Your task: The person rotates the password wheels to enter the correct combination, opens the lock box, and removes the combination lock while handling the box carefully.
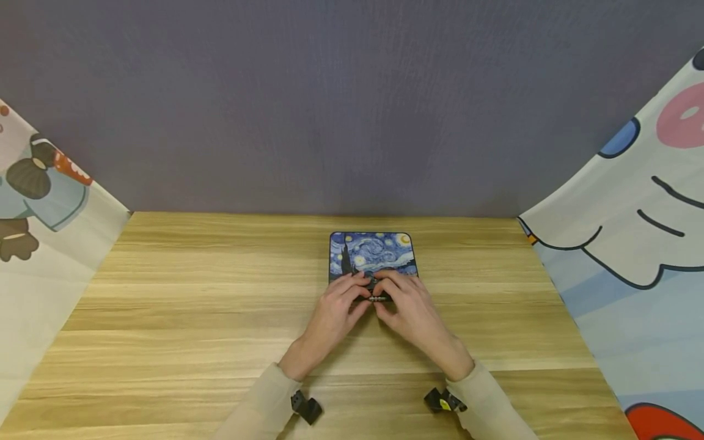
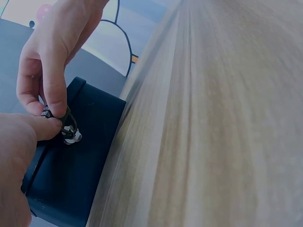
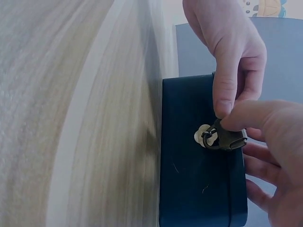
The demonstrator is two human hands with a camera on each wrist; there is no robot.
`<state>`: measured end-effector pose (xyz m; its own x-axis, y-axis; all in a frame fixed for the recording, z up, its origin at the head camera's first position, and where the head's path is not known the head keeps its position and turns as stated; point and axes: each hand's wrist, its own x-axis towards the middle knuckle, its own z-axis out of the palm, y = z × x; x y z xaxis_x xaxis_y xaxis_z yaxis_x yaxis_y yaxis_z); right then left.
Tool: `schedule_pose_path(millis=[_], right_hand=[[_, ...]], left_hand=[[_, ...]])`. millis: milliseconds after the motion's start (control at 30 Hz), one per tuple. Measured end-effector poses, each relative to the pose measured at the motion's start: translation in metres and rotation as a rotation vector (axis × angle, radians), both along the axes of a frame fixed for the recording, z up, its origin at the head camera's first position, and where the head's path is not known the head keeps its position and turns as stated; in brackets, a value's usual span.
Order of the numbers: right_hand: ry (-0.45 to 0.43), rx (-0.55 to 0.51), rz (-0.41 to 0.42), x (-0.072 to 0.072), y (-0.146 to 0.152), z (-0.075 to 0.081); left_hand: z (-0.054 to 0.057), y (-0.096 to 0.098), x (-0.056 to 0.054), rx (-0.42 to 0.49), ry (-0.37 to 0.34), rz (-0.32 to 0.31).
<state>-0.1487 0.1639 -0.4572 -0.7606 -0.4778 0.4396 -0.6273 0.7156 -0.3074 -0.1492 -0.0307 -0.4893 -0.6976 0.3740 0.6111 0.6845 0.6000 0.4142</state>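
A box whose lid (image 1: 374, 250) carries a swirling blue night-sky painting lies on the table, its dark side (image 3: 189, 189) facing the person. On that side a small dark padlock (image 3: 232, 140) hangs by its shackle from a pale metal clasp (image 3: 201, 135). My left hand (image 1: 338, 304) pinches the padlock from the left with thumb and fingers. From the right, my right hand (image 1: 409, 305) pinches it too, the thumb tips of both hands close together. Fingers cover much of the padlock in every view.
The wood-grain table (image 1: 192, 305) spreads around the box. A grey wall panel (image 1: 330, 110) rises behind it, and cartoon-print curtains hang at the left (image 1: 55, 244) and right (image 1: 632, 244). Small black devices sit at the left wrist (image 1: 305, 407) and right wrist (image 1: 444, 401).
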Motion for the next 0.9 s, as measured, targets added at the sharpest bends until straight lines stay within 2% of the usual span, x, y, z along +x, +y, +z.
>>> schedule_pose_path(millis=[233,900], right_hand=[[-0.005,-0.004,0.003,-0.0004,0.0003,-0.001],[0.001,-0.008,0.0,-0.001,0.0009,-0.0022]], left_hand=[[-0.0003,0.0,0.0,-0.002,-0.01,0.002],[0.0,0.0006,-0.0002,0.006,0.018,-0.001]])
